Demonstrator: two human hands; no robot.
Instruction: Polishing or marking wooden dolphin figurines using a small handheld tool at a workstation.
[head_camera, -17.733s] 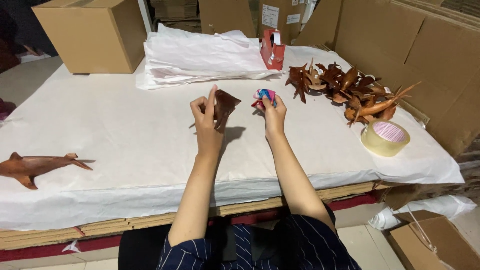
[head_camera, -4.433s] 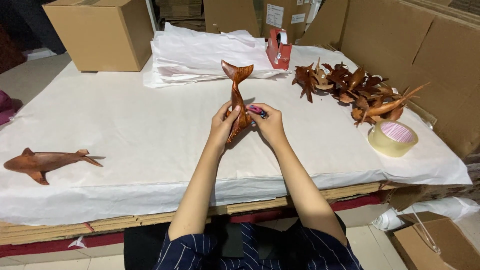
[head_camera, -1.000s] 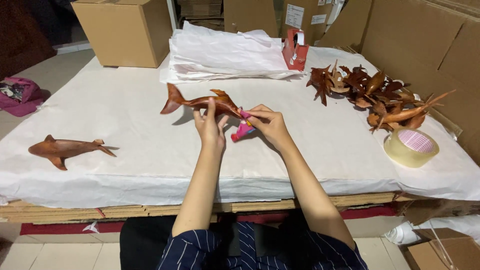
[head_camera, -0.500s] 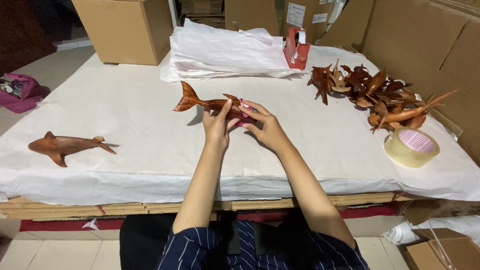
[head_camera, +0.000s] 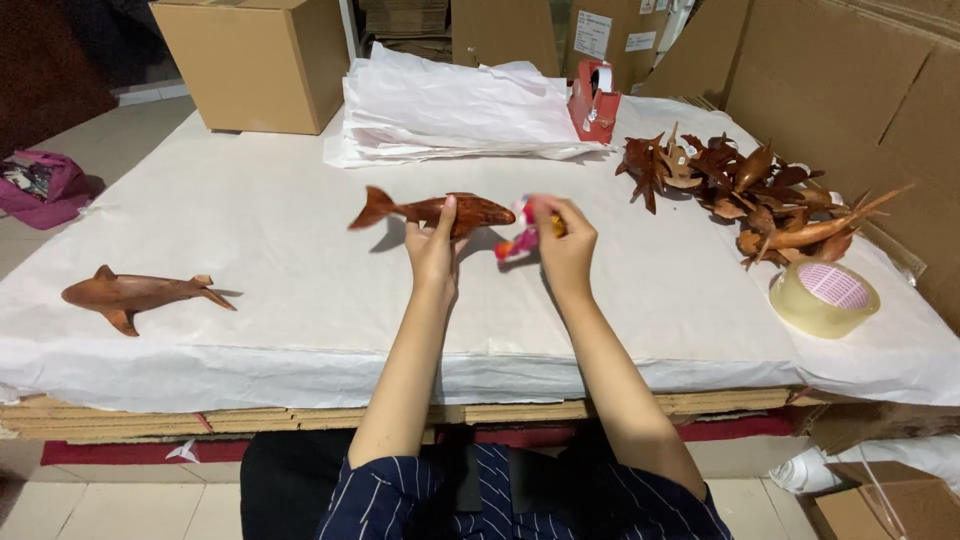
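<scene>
Here a carved wooden fish, dark reddish-brown and glossy, is held level above the paper-covered surface by the left hand, whose fingers are closed around the middle of its body. The right hand is just beside the fish's head end, its fingers pinched on a small pink and yellow object; what that object is cannot be told, as it is blurred.

The fish is judged to be stiff and fairly light, since it is carried by one hand without strain. Its polished skin is likely slippery, and the thin tail and fins look like the parts most easily snapped. The thick middle, where it is gripped now, is judged the safest hold.

A second wooden fish is laid flat well to the left, and a heap of similar carvings is piled at the right, near a roll of clear tape. A stack of white wrapping paper is set at the far edge beside a red tape dispenser. A closed cardboard box is seen at the far left corner; its contents are hidden.
</scene>
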